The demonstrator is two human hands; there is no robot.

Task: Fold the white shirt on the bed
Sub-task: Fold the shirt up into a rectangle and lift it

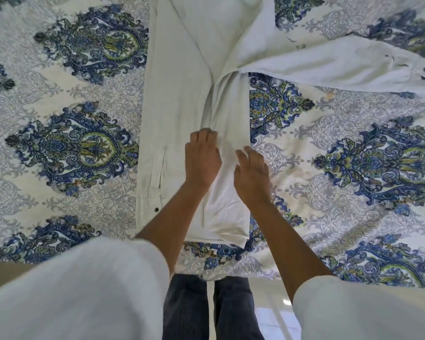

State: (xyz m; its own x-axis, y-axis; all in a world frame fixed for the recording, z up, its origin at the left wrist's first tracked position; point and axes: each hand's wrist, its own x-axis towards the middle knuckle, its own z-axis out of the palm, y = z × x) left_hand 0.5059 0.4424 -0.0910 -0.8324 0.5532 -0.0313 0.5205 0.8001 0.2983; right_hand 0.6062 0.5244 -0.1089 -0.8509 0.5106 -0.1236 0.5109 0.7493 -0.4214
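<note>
Limp, light-looking white cotton button-up shirt (177, 94) on a blue-patterned bedspread (59, 77): left hand (201, 158) pinches a folded panel, right hand (252, 170) lies spread beside it; probably best gripped at its edges.

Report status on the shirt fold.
Left hand grips shirt mid-panel. Right hand, fingers spread, at its edge. One sleeve unfolded across bedspread.

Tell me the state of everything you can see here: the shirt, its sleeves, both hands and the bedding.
white shirt: spread on the bed, partly folded, bunched in the middle.
near sleeve: laid lengthwise along the shirt's body.
far sleeve: stretched sideways, not yet folded.
left hand: grips a bunch of shirt fabric.
right hand: open, at the shirt's edge.
bedspread: flat beneath the shirt.
</note>
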